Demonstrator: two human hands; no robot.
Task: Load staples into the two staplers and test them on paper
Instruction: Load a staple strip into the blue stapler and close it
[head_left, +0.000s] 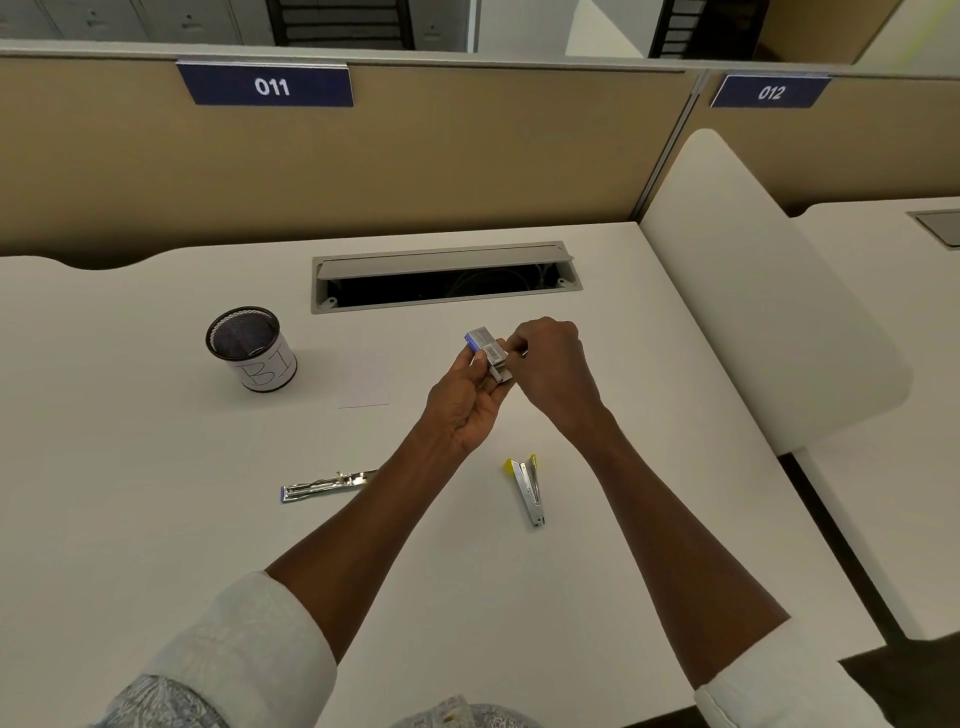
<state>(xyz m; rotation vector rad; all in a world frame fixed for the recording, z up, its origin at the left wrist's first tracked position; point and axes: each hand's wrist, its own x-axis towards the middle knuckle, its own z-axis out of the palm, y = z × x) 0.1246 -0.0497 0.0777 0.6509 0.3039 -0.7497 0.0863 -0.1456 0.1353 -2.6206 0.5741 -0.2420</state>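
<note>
Fingertips of the right hand (545, 358) are pinched narrow at the open end of the small blue-and-grey cardboard staple box (485, 345), seemingly on a strip of staples, though the strip itself is too small to make out. The left hand (467, 400) cradles that box from below, palm up, fingers curled round its sides, lifting it off the white desk (156, 519) so the open end faces the right hand. I judge this to be the step of drawing staples out, with loading not yet begun.

Both staplers lie open on the desk, near the person and well apart from each other, which suits the job: their magazines are exposed and ready to receive a strip. The silver stapler with a blue end (327, 486) lies flat on the left, folded right out and running left to right. The silver stapler with yellow tips (527, 488) lies on the right, its arms parted in a narrow V that points toward the person.

A small white sheet of paper (364, 382) rests flat farther off, left of the hands, kept within reach for the test. Beyond it to the left stands a black mesh pen cup (252, 348) with a white label wrapped round it. On the far side of the desk a grey cable hatch (447, 275) sits open.

The pinch should stay gentle, since a staple strip snaps easily.
</note>
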